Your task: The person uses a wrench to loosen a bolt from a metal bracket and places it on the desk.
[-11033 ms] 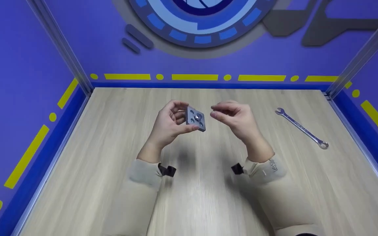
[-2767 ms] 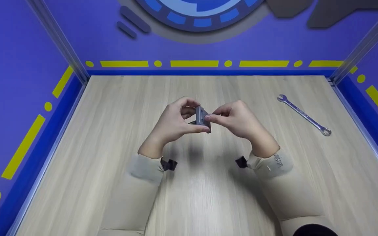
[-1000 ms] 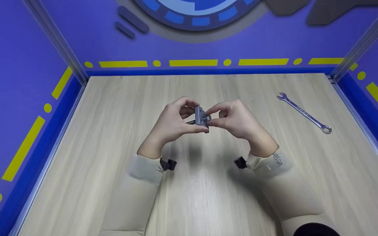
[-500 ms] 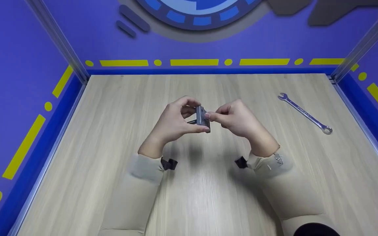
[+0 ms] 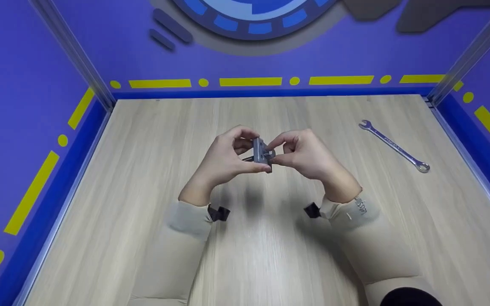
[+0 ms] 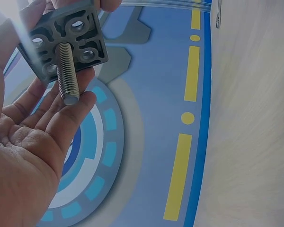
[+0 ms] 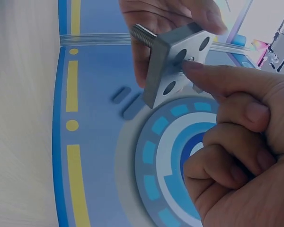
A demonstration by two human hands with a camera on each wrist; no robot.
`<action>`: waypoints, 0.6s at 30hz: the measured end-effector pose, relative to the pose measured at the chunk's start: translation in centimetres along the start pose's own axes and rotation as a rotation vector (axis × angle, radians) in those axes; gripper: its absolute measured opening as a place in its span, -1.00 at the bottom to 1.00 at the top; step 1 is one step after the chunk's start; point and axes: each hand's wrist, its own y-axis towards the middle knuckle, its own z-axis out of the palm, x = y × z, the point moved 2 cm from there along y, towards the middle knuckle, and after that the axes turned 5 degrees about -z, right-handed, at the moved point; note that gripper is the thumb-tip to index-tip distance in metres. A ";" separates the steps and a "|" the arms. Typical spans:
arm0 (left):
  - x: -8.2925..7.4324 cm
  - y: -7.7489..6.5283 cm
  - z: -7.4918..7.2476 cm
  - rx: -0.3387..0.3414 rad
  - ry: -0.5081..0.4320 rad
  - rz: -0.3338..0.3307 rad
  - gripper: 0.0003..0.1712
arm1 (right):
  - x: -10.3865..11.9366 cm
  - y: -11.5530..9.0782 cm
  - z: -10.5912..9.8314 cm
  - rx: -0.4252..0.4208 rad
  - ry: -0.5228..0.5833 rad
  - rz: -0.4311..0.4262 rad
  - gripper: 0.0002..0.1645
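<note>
In the head view, my left hand (image 5: 221,158) grips a small grey square plate (image 5: 257,152) by its edges, above the table. The plate has holes near its corners. In the left wrist view, a threaded bolt shaft (image 6: 67,75) sticks out from the middle of its ribbed back. My right hand (image 5: 309,156) is at the plate's front face, thumb and index finger about the bolt's head (image 5: 271,154). The right wrist view shows a fingertip (image 7: 195,67) against the bolt's head, which it partly hides; the other fingers are curled. How far the bolt sits in is unclear.
A combination wrench (image 5: 394,145) lies on the right side of the wooden table (image 5: 143,178). Blue panels (image 5: 245,63) with yellow marks stand at the back and sides. A black round object (image 5: 411,296) shows at the lower right edge.
Earlier my right hand was apart from the plate, which faced more toward me; now it is at the bolt's head. Within the last second its thumb moved forward, then back, while my left hand stayed put.
</note>
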 end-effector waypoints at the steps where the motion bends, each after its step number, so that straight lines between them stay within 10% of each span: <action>1: 0.0 0.0 0.0 -0.001 -0.006 -0.001 -0.16 | 0.0 0.0 0.0 0.006 0.001 -0.008 -0.75; 18: -0.3 -0.1 0.5 0.030 -0.032 0.033 -0.19 | -0.2 -0.1 -0.1 0.110 -0.031 0.134 -0.35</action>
